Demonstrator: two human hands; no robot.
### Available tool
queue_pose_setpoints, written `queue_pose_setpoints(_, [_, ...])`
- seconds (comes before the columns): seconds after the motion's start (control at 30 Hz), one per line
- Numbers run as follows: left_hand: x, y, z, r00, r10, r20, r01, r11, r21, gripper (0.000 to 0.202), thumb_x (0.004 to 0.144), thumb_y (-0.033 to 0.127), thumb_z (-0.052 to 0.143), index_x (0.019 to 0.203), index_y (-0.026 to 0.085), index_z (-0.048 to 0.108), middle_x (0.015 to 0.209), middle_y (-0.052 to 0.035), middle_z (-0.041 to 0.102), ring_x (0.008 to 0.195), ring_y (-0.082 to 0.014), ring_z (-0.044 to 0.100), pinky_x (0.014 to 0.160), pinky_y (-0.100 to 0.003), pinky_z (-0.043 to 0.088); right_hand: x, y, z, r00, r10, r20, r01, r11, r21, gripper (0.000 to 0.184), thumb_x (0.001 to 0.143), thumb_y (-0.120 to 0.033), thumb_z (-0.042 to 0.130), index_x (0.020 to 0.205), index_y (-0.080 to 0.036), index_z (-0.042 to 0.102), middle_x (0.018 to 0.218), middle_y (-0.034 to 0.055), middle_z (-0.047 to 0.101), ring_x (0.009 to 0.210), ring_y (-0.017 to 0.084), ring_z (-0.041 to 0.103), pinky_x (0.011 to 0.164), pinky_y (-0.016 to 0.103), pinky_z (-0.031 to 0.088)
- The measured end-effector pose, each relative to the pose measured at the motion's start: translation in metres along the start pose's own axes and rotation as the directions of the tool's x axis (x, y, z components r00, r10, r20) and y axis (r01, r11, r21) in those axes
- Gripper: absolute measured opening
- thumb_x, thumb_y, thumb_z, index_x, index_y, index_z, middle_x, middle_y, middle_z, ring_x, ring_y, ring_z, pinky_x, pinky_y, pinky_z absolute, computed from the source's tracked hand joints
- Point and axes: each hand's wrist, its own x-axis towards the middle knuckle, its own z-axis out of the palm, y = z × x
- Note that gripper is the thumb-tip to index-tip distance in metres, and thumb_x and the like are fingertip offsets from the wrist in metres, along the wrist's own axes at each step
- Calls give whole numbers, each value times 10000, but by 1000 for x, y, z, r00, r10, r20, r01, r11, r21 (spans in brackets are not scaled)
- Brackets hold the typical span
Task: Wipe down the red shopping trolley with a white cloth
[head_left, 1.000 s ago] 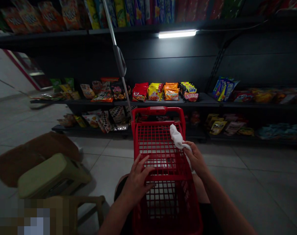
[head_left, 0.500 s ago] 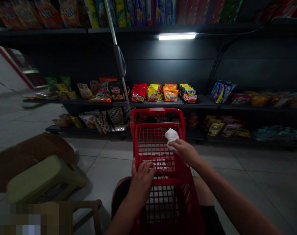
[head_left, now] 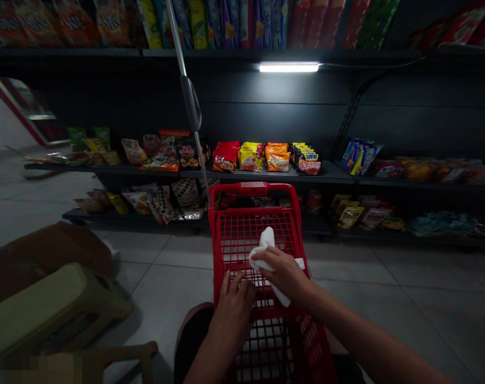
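I'm standing in a shop aisle on a pale tile floor (head_left: 406, 277), facing dark metal shelving (head_left: 266, 90) lit by a single tube light (head_left: 289, 67). Rows of snack packets fill the shelves, with red, yellow and orange bags (head_left: 277, 158) grouped at the middle. Off to my left sit an olive-green plastic stool (head_left: 54, 314) and a brown sheet of cardboard (head_left: 30, 261), though the dim light makes that material hard to judge. Directly before me stands a red wire shopping cart (head_left: 250, 188), with a thin metal pole (head_left: 190, 102) rising just behind its far left corner. My left hand (head_left: 234, 317) is open, fingers spread and lying on the cart's mesh near the middle. My right hand (head_left: 280, 273) is curled, gripping a white cloth (head_left: 266, 240) against the same mesh, with one end trailing below my palm. This seems a sound way to work: one hand steadies the cart while the other keeps the cloth pressed to the wires. The cloth sits inside the cart's outline, against the grid. Through the mesh, I can't make out anything else in the cart.
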Motion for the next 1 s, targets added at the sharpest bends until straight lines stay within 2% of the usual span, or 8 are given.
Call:
queue_pose_setpoints(0.2, [-1, -5, 4, 999, -16, 36, 17, 1000, -17, 666, 718, 129, 640, 1363, 230, 511, 1398, -121, 554, 1364, -386, 420, 1177, -647, 237, 33, -19, 30, 949, -238, 207, 267, 956, -125, 366, 943, -232, 560, 1297, -316, 599, 1350, 56, 576, 1236, 225, 528, 1016, 354, 437])
queue_pose_setpoints(0.3, [-1, -6, 5, 998, -19, 55, 18, 1000, 23, 632, 693, 117, 659, 1307, 211, 544, 1351, -130, 584, 1353, -381, 434, 1181, -653, 217, 66, -3, 40, 878, -372, 301, 451, 855, -257, 331, 980, -246, 511, 1285, -326, 611, 1441, 33, 525, 1385, 240, 381, 1165, 449, 261])
queue_pose_setpoints(0.37, [-1, -5, 3, 999, -2, 52, 0, 999, 45, 545, 680, 115, 672, 1207, 217, 578, 1281, -98, 619, 1342, -356, 450, 1204, -644, 162, 90, 19, 30, 865, -401, 302, 489, 809, -325, 315, 995, -228, 478, 1261, -305, 628, 1305, 35, 624, 1299, 202, 465, 1201, 423, 189])
queue_pose_setpoints(0.5, [0, -3, -2, 999, 28, 26, -29, 999, 23, 491, 664, 98, 671, 1124, 233, 565, 1269, -60, 612, 1345, -318, 449, 1223, -619, 142, 133, 66, -7, 983, -180, 25, 166, 834, -527, 254, 978, -223, 492, 1138, -261, 685, 1093, 67, 689, 1125, 219, 542, 1183, 419, 199])
queue_pose_setpoints(0.63, [1, -4, 1, 999, 34, 22, -34, 999, 23, 517, 661, 101, 662, 1151, 233, 562, 1275, -71, 605, 1342, -331, 449, 1216, -634, 149, 157, 70, 0, 967, 109, -229, -209, 854, -476, 273, 994, -263, 446, 1163, -225, 657, 1116, 86, 683, 1109, 237, 553, 1127, 440, 281])
queue_pose_setpoints(0.7, [1, -5, 2, 999, 32, 26, -33, 999, 36, 535, 670, 122, 668, 1184, 228, 565, 1277, -89, 603, 1337, -341, 450, 1209, -641, 159, 163, 54, 24, 976, 106, -191, -182, 878, -443, 324, 1005, -316, 423, 1268, -240, 597, 1249, 74, 648, 1181, 260, 528, 1117, 480, 295])
queue_pose_setpoints(0.83, [-2, -4, 1, 999, 20, 48, -23, 998, 63, 568, 689, 161, 684, 1242, 201, 559, 1302, -130, 590, 1330, -364, 449, 1189, -662, 176, 170, 22, 60, 988, -157, 7, 143, 877, -459, 401, 1030, -386, 348, 1396, -297, 486, 1468, 12, 494, 1363, 259, 375, 1159, 454, 256])
queue_pose_setpoints(1.0, [-5, -3, -2, 997, 27, 66, -31, 998, 47, 546, 698, 130, 677, 1227, 194, 558, 1302, -124, 592, 1335, -353, 450, 1206, -642, 149, 162, 41, 36, 982, -173, 79, 190, 859, -476, 452, 1023, -230, 357, 1457, -336, 421, 1479, 5, 502, 1344, 212, 428, 1187, 456, 199])
